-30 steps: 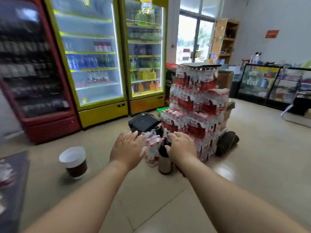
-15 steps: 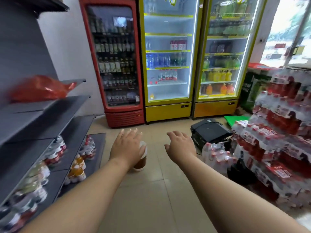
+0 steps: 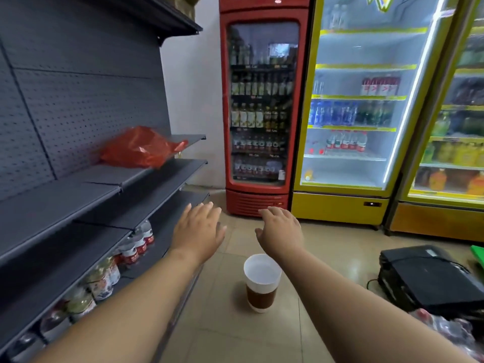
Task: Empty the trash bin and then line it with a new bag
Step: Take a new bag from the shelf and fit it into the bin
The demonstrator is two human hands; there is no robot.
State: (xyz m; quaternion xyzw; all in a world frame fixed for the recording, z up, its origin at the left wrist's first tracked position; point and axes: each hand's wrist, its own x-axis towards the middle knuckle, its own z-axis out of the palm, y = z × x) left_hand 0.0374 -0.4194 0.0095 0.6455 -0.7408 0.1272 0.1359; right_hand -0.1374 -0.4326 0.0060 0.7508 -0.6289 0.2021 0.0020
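A small round trash bin, brown with a white bag folded over its rim, stands upright on the tiled floor below and between my arms. Its inside looks white and bare. My left hand is stretched forward above and left of the bin, fingers apart, holding nothing. My right hand reaches forward just above the bin, also spread and holding nothing. A red plastic bag lies crumpled on the grey shelf at the left, about chest height.
Grey shelving runs along the left, with bottles on its low shelves. A red fridge and yellow fridges stand ahead. A black box with a cable lies on the floor at right.
My view has swung left, away from the stacked bottle packs toward the shelving. The bin now sits between my arms instead of under my left hand. Both hands stay spread.
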